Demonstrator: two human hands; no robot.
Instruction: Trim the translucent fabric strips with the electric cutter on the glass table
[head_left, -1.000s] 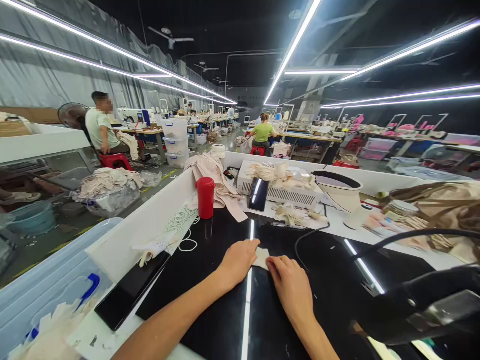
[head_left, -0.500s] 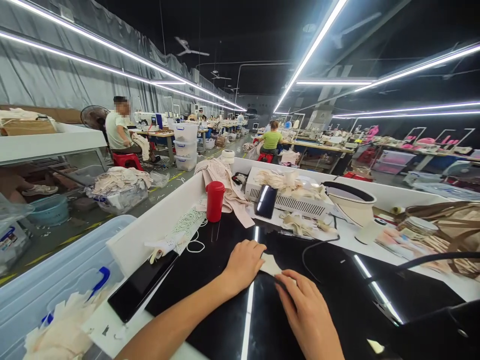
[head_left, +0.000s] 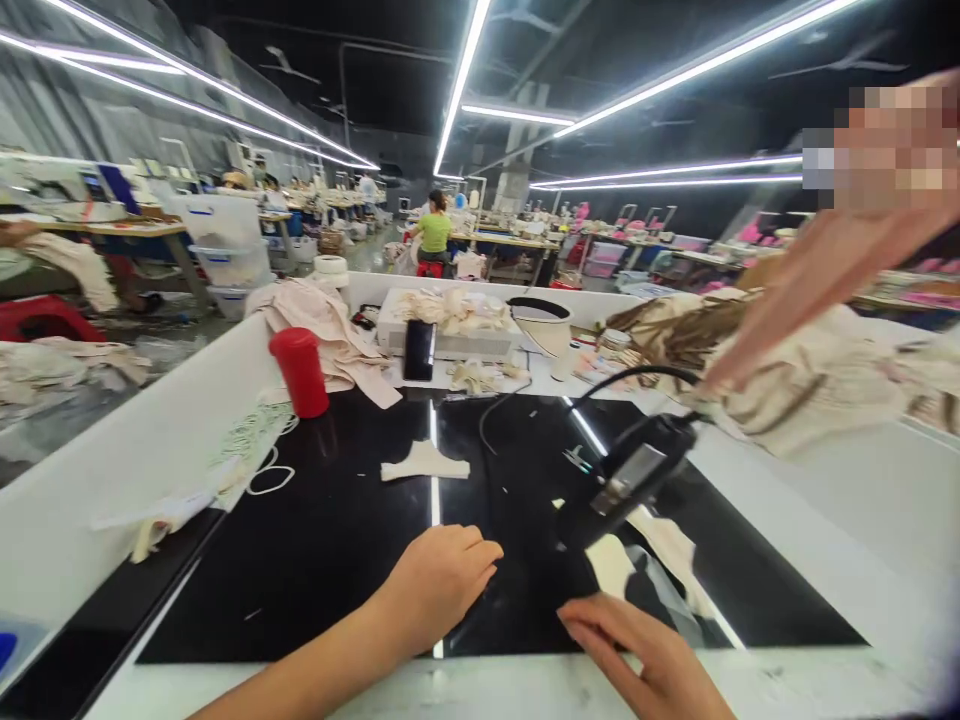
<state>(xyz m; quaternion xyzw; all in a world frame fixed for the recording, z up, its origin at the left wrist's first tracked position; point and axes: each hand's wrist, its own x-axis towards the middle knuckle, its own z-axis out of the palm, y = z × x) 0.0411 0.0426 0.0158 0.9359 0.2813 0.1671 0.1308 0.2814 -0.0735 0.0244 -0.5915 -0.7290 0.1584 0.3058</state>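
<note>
My left hand (head_left: pixel 450 578) hovers over the near part of a glossy black board (head_left: pixel 322 560), fingers curled together with nothing visible in them. Beyond it a small cream fabric piece (head_left: pixel 425 463) lies flat, apart from both hands. My right hand (head_left: pixel 649 645) is at the board's near edge, fingers stretched out and the thumb slightly apart, with nothing seen in it. Closest to that hand are a cream cut piece (head_left: pixel 611 565) and a longer pale strip (head_left: pixel 675 550). Partly over these pieces hangs a black device (head_left: pixel 637 470) on a cable, blurred.
A red lidded cup (head_left: pixel 301 372), a phone (head_left: pixel 418 350) and a white box (head_left: pixel 469 343) topped with scraps stand at the back. Pale cord (head_left: pixel 271 478) lies left. Fabric heaps (head_left: pixel 810 370) fill the right. A person in green (head_left: pixel 433 235) sits far off.
The view has swung right. Both hands have left the cream fabric piece, which now lies flat, and drawn back toward the near edge. The pieces under the black device have come into view.
</note>
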